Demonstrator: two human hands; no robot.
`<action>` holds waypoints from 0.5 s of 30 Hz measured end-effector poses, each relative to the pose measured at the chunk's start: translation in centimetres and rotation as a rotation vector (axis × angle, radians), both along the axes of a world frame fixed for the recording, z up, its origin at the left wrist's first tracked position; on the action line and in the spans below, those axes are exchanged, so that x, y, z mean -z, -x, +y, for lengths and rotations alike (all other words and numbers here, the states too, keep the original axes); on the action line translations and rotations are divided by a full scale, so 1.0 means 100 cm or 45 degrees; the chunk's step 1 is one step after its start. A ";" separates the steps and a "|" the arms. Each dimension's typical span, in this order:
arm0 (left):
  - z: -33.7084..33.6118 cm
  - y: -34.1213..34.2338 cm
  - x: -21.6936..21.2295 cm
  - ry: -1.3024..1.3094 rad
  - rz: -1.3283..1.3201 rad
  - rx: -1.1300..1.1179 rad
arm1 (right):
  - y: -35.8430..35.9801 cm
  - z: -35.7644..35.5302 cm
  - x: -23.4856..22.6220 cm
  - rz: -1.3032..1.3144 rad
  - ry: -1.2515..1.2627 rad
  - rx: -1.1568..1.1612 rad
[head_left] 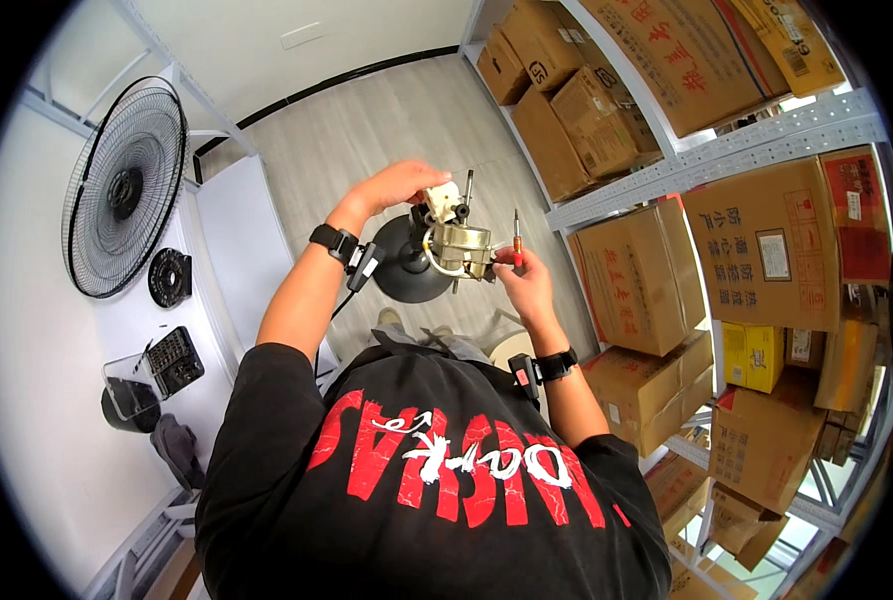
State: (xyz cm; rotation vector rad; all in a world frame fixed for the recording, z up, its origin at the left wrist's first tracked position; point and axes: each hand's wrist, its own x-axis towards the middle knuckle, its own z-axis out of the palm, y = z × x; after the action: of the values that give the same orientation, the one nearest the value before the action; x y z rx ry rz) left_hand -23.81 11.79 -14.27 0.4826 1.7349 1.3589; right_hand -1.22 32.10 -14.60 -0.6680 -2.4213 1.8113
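Note:
An uncovered fan motor [464, 246] with a metal body and an upright shaft sits in front of me. Below it, a round black base [403, 280] shows on the floor. My left hand [399, 186] is closed around the white plastic housing [441, 202] on the motor's far left side; its fingertips are partly hidden. On the motor's right, my right hand [530, 290] grips a screwdriver [518, 252] by its red handle, with the metal shank pointing away from me. A pale wire loops along the motor's near left side.
At left, a white table [250, 215] bears a round wire fan grille [172, 140], a black round part [170, 278] and a black case of small tools [175, 360]. Shelves with cardboard boxes [627, 275] line the right. A pale stool [513, 348] is near my right forearm.

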 end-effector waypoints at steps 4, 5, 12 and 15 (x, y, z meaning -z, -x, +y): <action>0.005 -0.003 0.001 0.012 -0.038 -0.040 | 0.000 0.003 0.004 -0.037 -0.022 -0.027; 0.006 -0.003 0.001 0.024 -0.037 -0.059 | 0.001 0.006 0.006 -0.035 -0.049 -0.041; -0.003 -0.024 0.022 -0.177 -0.127 -0.300 | 0.018 0.037 0.009 -0.144 0.076 -0.077; 0.000 -0.044 0.023 -0.170 -0.022 -0.449 | 0.032 0.051 0.016 -0.128 0.134 -0.136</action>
State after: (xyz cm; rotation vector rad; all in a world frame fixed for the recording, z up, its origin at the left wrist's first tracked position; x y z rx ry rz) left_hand -19.44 11.81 -16.54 0.2419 1.7797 1.7294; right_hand -4.44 37.23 -16.16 -0.6653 -2.4837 2.0054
